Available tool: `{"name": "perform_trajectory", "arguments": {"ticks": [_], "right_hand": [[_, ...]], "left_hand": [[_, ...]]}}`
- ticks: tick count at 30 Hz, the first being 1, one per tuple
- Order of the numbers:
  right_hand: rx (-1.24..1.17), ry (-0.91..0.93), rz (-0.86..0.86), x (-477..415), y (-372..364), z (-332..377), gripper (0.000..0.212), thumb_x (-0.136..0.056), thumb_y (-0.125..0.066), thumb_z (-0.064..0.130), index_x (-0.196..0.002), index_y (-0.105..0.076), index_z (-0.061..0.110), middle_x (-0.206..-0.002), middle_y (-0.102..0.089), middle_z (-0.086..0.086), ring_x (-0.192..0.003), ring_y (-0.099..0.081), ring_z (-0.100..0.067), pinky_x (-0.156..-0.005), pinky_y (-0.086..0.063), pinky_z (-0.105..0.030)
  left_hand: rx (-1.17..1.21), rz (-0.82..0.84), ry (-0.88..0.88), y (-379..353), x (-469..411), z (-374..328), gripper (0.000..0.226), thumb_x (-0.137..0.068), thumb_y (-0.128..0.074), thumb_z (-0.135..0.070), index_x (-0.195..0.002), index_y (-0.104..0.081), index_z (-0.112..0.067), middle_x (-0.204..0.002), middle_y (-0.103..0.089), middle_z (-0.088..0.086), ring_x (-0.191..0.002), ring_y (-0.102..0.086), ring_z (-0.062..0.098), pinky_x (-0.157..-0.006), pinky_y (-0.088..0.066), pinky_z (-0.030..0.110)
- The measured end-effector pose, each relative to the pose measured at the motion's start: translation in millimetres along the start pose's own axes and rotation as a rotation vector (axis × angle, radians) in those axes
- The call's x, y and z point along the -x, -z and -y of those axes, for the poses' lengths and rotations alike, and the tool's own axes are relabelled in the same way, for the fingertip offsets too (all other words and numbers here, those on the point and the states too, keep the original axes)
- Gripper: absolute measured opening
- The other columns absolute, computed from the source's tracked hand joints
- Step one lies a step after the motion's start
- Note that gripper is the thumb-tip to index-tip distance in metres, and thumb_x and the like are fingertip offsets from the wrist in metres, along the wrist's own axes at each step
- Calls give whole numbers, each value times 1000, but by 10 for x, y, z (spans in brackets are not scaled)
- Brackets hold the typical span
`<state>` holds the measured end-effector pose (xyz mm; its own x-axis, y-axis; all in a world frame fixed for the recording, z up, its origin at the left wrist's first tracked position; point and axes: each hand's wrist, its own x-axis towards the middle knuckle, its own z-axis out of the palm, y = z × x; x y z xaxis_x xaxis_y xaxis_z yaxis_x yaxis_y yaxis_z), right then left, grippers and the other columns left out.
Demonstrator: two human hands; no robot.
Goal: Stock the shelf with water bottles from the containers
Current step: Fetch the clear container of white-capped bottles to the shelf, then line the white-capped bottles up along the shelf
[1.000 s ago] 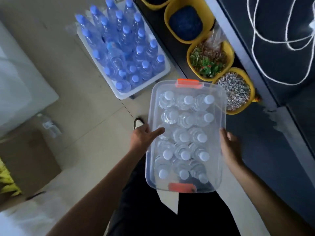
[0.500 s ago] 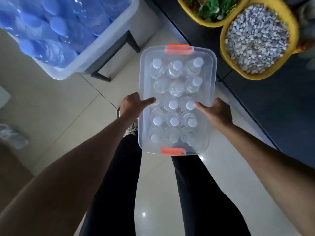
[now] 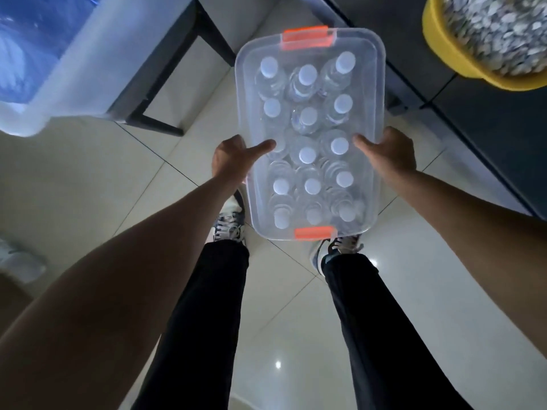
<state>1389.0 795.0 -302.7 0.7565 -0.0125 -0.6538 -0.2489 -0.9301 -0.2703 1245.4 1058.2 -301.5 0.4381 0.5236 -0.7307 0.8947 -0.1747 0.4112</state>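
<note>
Lowered since a moment ago, the clear tub (image 3: 375,179) now hangs over my shoes (image 3: 229,224), close to the floor.
Nearest me is its near orange latch (image 3: 314,233). At mid-length my left grip (image 3: 233,161) and right grip (image 3: 387,155) each hold a long rim, thumbs lying on the lid, fingers hidden beneath. White-capped water bottles (image 3: 307,156) stand packed in rows inside. I'd set it down level, both ends together, so nothing topples, then slide my fingers clear before popping the far orange latch (image 3: 306,39) too. Beyond, the dark shelf (image 3: 503,137) runs along my right, with a yellow basin (image 3: 450,57) of pebbles at its far end. A white crate (image 3: 74,72) sits far left.
</note>
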Motion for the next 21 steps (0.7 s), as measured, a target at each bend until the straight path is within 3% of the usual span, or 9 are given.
{"name": "perform_trajectory", "arguments": {"ticks": [4, 6, 8, 10, 13, 16, 18, 21], "right_hand": [[24, 19, -4, -4, 42, -15, 55, -87, -54, 67, -94, -58, 12, -89, -63, -4, -82, -62, -29, -59, -38, -30], [74, 25, -10, 42, 51, 34, 54, -93, -52, 60, -100, -60, 8, -99, -65, -11, -88, -63, -31, -64, -41, -32], [150, 62, -81, 115, 63, 147, 58, -96, -54, 55, -116, -59, 1, -118, -63, -17, -105, -61, -35, -75, -49, -39], [206, 166, -204, 189, 83, 296, 61, -96, -58, 50, -127, -54, -3, -131, -55, -22, -121, -53, -39, -86, -50, -47], [254, 466, -341, 232, 86, 553, 55, -94, -60, 42, -127, -56, -1, -124, -58, -24, -117, -54, -43, -93, -45, -49], [299, 588, -209, 205, -19, 866, 52, -93, -62, 45, -127, -58, 6, -111, -66, -17, -104, -62, -41, -85, -47, -47], [402, 573, -83, 182, -144, 1015, 58, -93, -64, 47, -136, -52, 9, -116, -67, -18, -106, -64, -42, -86, -47, -47], [566, 590, -80, 127, -280, 1086, 56, -97, -62, 45, -139, -48, 11, -119, -70, -18, -108, -63, -42, -91, -44, -44]], "left_hand": [[-94, 52, -39, 61, 2, -24, 68, -61, -71, -82, -73, -51, -18, -64, -68, 8, -57, -69, 27, -68, -61, 49], [-174, 74, -36, 95, 14, -27, 70, -60, -68, -84, -79, -50, -19, -69, -65, 2, -63, -69, 26, -65, -58, 41], [-268, -24, -101, 140, 13, -71, 74, -62, -67, -83, -94, -47, -20, -85, -59, -3, -79, -61, 23, -65, -43, 34], [-276, -175, -228, 186, -10, -140, 76, -66, -67, -78, -109, -43, -20, -103, -53, -3, -91, -53, 19, -71, -37, 33], [-335, -212, -443, 195, -80, -317, 76, -75, -67, -68, -128, -41, -21, -121, -54, 0, -103, -55, 19, -75, -38, 32], [-450, -123, -574, 103, -163, -525, 75, -82, -65, -64, -139, -37, -24, -124, -64, 2, -101, -64, 23, -76, -42, 31], [-575, -57, -613, 3, -185, -599, 69, -87, -62, -59, -142, -36, -26, -123, -67, 4, -106, -67, 29, -83, -48, 37], [-671, -67, -612, -111, -217, -657, 54, -97, -56, -46, -144, -40, -25, -118, -70, 6, -107, -67, 33, -86, -49, 40]]}}
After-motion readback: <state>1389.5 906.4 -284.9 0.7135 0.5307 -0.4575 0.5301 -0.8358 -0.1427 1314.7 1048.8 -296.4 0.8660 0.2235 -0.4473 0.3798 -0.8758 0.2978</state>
